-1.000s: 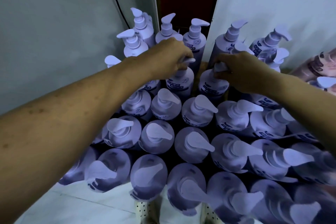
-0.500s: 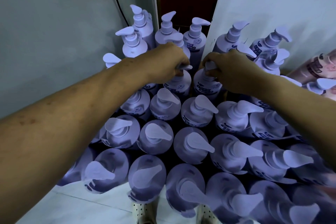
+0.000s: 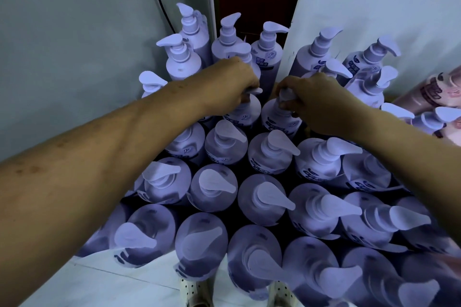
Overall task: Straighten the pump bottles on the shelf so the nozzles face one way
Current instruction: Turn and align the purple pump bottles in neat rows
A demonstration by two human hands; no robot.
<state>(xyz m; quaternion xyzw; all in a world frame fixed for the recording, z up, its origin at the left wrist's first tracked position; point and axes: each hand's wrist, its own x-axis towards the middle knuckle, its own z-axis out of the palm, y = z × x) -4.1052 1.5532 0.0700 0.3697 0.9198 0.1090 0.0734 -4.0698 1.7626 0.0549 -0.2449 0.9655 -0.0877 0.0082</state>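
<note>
Clamping left hand (image 3: pixel 232 85) fingers round one pump (image 3: pixel 255 91), right hand (image 3: pixel 316 99) fingers round neighbouring pump (image 3: pixel 287 94), amid packed bottles (image 3: pixel 217 189).

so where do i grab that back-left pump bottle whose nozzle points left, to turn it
Probably the pump head, pinched from above across the nozzle: it stands free above the pack, while neighbouring bottles crowd that pump bottle at body level.

Left hand (image 3: pixel 232 85) and right hand (image 3: pixel 311 99) each grip a pump head — neighbouring lilac pump bottles (image 3: pixel 264 197), mid-cluster.
</note>
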